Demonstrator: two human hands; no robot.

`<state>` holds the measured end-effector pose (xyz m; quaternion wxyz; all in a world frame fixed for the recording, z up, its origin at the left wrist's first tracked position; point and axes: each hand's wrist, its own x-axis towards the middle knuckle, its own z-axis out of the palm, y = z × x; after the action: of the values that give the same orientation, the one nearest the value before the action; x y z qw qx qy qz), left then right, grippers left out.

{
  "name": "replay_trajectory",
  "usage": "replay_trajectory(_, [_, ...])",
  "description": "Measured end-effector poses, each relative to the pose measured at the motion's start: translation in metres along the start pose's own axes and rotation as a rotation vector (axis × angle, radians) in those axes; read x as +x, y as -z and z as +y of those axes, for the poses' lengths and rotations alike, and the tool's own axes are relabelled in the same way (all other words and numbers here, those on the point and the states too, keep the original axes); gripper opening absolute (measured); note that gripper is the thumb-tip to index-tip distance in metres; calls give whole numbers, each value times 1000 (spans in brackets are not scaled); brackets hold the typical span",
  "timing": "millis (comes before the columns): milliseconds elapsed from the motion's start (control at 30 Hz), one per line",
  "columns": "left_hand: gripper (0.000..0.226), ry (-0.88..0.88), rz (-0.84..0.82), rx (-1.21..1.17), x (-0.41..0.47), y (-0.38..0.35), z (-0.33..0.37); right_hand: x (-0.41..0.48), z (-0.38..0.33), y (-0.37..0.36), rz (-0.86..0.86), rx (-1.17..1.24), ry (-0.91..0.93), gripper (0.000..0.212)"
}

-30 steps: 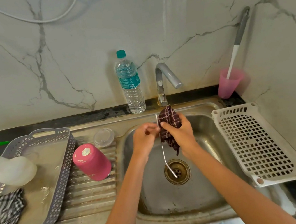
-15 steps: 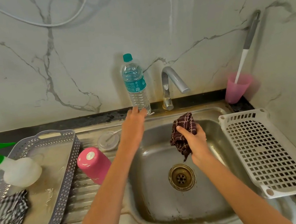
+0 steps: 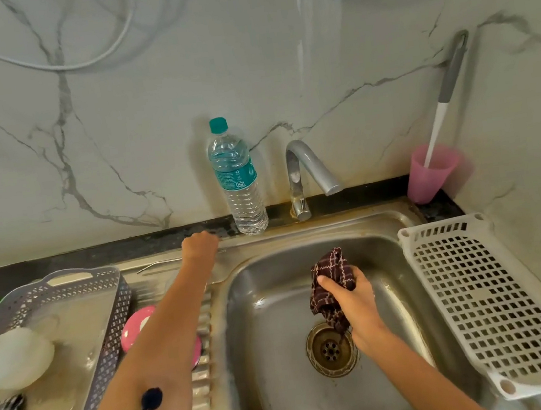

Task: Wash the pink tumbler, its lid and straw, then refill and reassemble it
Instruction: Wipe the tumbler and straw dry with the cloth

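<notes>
while over sink (image 3: 269, 308), cloth (image 3: 331, 272) in hand (image 3: 354, 300)

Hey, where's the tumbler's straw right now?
In the head view, the straw lies flat on the steel ledge behind the draining board, left of the basin, between the grey basket and the left hand.

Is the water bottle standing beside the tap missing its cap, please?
No, the water bottle, standing just left of the tap, has its teal cap on its neck.
</notes>
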<state>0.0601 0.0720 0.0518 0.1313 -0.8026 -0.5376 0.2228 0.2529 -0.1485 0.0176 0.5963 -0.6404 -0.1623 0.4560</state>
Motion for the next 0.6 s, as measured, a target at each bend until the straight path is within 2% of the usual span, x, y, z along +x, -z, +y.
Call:
replay_trajectory(233, [37, 25, -45, 84, 6, -6, -2, 6, -1, 4, -58, 27, -54, 28])
replay_trajectory(333, [33, 100, -14, -22, 6, 5, -7, 5, -5, 8, -86, 63, -107, 35])
replay_trajectory(400, [27, 196, 64, -211, 3, 18, -7, 3, -8, 10, -81, 89, -128, 34])
replay_trajectory(467, [29, 251, 150, -531, -13, 33, 3, 0, -11, 12, -86, 105, -133, 33])
replay_trajectory(533, [34, 108, 125, -962, -45, 44, 24, -4, -15, 13, -104, 90, -119, 34])
replay_trajectory(600, [37, -149, -84, -1314, -95, 56, 56, -5, -17, 14, -122, 51, -77, 33])
